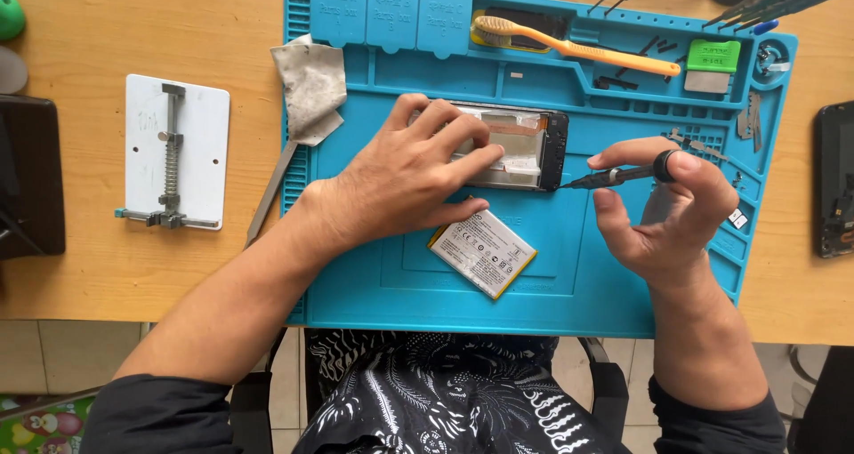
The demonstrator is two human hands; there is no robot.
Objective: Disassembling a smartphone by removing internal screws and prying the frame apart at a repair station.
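- The blue mat [623, 294] has bare room along its near edge; the phone [525, 147] lies open mid-mat.
- The left hand [409, 178] presses spread fingers flat on the phone.
- The right hand [667, 209] pinches a screwdriver [614, 176], tip at the phone's right end.
- A battery [482, 253] with a white label lies just below the left hand.

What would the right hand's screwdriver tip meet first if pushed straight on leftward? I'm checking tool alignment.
Probably the black end of the opened phone, which the left hand pins down; the screwdriver in the right hand seems nearly touching it.
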